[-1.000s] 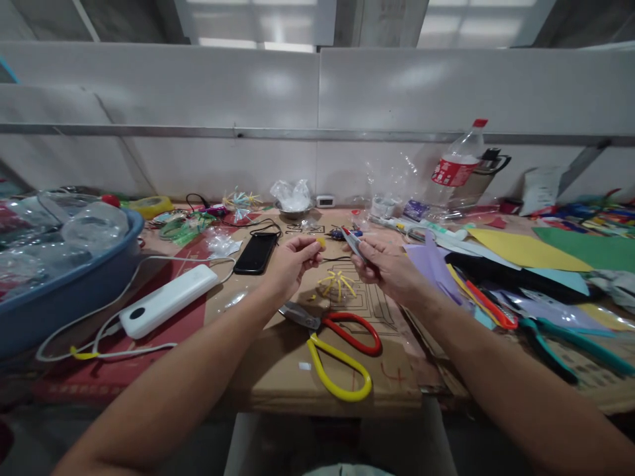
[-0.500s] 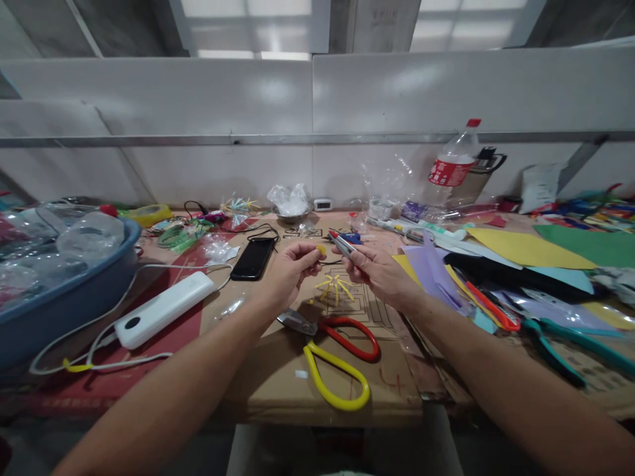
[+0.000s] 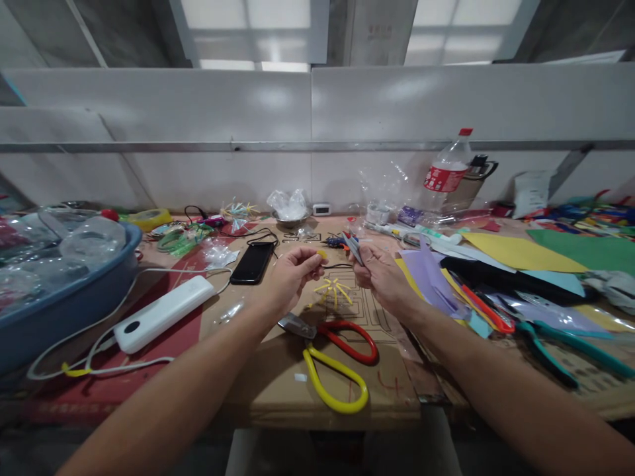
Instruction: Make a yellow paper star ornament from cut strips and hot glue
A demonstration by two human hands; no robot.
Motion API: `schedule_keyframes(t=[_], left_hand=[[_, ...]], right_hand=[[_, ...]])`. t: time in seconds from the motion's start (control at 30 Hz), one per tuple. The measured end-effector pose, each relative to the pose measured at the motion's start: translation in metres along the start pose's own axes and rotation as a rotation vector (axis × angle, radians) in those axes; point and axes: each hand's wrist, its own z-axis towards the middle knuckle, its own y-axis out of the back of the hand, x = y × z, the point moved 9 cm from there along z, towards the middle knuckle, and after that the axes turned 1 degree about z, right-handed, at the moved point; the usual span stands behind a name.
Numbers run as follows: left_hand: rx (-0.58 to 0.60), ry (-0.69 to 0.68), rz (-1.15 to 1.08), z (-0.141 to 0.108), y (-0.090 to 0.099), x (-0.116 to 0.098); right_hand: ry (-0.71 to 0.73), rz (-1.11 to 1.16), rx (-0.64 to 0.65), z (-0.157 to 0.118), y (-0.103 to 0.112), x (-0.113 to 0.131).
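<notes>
Between its thumb and fingertips, my left hand pinches a small yellow piece. A little to the right, my right hand is closed around a slim silver-grey tool with red on it; its exact kind is unclear. Under the hands, on the cardboard, lies a spidery yellow piece with several thin arms. Nearer to me rest scissors with one red and one yellow handle loop, their blades partly behind my left wrist.
At left are a blue basin of plastic bottles, a white power bank with a cable, and a black phone. Coloured sheets and green-handled pliers lie right. A large bottle stands behind.
My right hand has drawn slightly right, away from the left, and its tool points more upright. My left hand still pinches the yellow piece. The view has tilted slightly.
</notes>
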Motion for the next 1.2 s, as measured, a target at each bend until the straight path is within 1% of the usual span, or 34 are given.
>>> schedule_keyframes(t=[0.1, 0.2, 0.27, 0.33, 0.43, 0.53, 0.67, 0.77, 0.9, 1.07, 1.2], left_hand=[[0.08, -0.005, -0.006, -0.006, -0.016, -0.001], [0.183, 0.052, -0.023, -0.013, -0.034, 0.003], [0.234, 0.092, -0.017, -0.017, -0.04, 0.008], [0.272, 0.112, -0.001, -0.02, -0.044, 0.011], [0.302, 0.113, 0.051, -0.02, -0.043, 0.015], [0.311, 0.078, 0.08, -0.019, -0.042, 0.014], [0.342, 0.064, 0.062, -0.021, -0.046, 0.012], [0.337, 0.062, 0.05, -0.022, -0.049, 0.011], [0.259, 0.055, 0.022, -0.022, -0.048, 0.009], [0.212, 0.093, 0.015, -0.02, -0.043, 0.011], [0.197, 0.102, 0.079, -0.016, -0.038, 0.014]], right_hand=[[0.104, -0.153, -0.049, 0.0, 0.0, 0.007], [0.174, -0.322, -0.026, -0.002, -0.006, 0.012], [0.209, -0.384, -0.03, -0.004, -0.008, 0.015], [0.23, -0.424, -0.051, -0.006, -0.009, 0.019], [0.215, -0.493, -0.061, -0.009, -0.013, 0.023], [0.186, -0.518, -0.062, -0.011, -0.018, 0.027], [0.203, -0.562, -0.043, -0.015, -0.025, 0.035], [0.218, -0.611, -0.036, -0.019, -0.028, 0.041], [0.221, -0.56, -0.02, -0.019, -0.029, 0.04], [0.111, -0.343, -0.051, -0.008, -0.012, 0.02], [0.066, -0.296, -0.102, -0.004, -0.001, 0.013]])
